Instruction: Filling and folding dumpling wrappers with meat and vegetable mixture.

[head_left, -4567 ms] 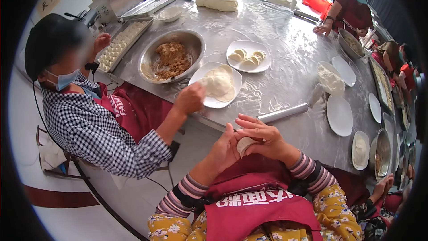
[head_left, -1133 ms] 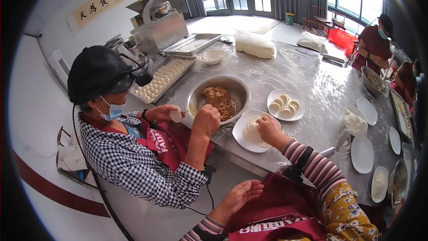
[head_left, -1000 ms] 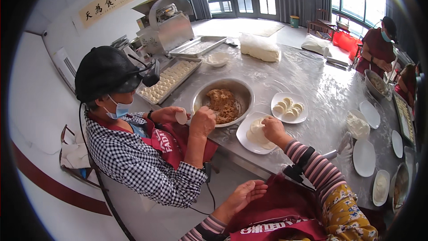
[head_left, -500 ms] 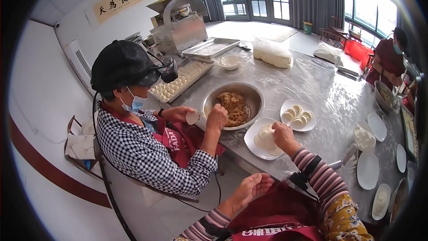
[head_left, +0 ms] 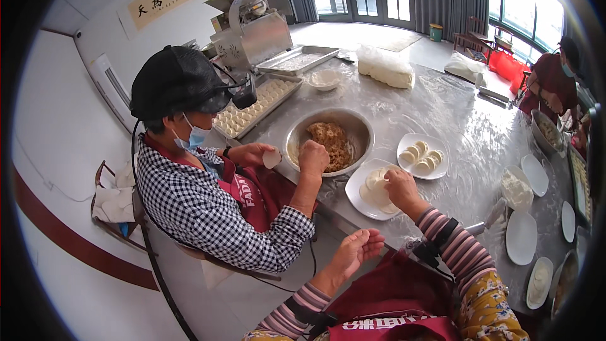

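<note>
My right hand [head_left: 406, 193] reaches over a white square plate [head_left: 355, 197] with a pile of round dumpling wrappers [head_left: 374, 194]. Its fingertips pinch the edge of a wrapper at the top of the pile. My left hand [head_left: 357, 252] is held in front of my apron, palm turned up, fingers stretched out and nothing in it. Just beyond the wrappers, a second white plate [head_left: 444, 171] bears several folded dumplings [head_left: 421, 157]. To the left of these plates is a steel bowl [head_left: 367, 131] of brown filling [head_left: 339, 142].
At my left a co-worker [head_left: 208, 196] holds a wrapper and reaches into the bowl. A tray of dumplings [head_left: 255, 110], a bagged white block [head_left: 385, 67] and a machine [head_left: 252, 35] are farther back. White plates [head_left: 521, 240] and a rolling pin [head_left: 475, 229] lie to the right.
My right hand has shifted slightly, and a wrapper's edge now shows lifted at its fingertips. My left hand has barely moved. The co-worker's hand has gone slightly deeper into the bowl.
</note>
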`<state>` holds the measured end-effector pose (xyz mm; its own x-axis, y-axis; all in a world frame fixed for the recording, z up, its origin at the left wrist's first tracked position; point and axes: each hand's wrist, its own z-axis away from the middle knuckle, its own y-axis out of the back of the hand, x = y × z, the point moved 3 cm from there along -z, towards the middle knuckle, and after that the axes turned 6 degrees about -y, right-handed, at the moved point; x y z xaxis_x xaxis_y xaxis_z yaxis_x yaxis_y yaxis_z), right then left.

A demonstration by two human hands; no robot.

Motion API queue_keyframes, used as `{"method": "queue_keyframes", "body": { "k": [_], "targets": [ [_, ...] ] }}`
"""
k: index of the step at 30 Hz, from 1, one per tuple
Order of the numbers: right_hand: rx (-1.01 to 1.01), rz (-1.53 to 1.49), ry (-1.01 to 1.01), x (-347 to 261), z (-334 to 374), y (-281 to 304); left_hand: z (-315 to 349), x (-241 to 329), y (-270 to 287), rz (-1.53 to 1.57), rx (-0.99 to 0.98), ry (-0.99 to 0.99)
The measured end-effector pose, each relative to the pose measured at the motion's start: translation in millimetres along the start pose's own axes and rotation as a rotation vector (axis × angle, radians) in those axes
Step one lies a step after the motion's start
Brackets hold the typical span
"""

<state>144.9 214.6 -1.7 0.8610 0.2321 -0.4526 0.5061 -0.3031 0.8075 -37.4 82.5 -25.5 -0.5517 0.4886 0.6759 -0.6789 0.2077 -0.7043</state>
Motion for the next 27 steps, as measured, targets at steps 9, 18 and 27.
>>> {"method": "queue_keyframes", "body": {
  "k": [9, 18, 27],
  "targets": [
    [0.084, -0.253, 0.175, -29, 31, 38, -74, 16, -7, 0.461, 0.132, -0.051],
    [0.204, -0.293, 0.454, -38, 88, 80, -70, 10, -28, 0.196, -0.07, -0.227],
    [0.154, -0.412, 0.162, -45, 87, 85, -51, 7, -44, 0.143, -0.111, -0.219]
  ]
}}
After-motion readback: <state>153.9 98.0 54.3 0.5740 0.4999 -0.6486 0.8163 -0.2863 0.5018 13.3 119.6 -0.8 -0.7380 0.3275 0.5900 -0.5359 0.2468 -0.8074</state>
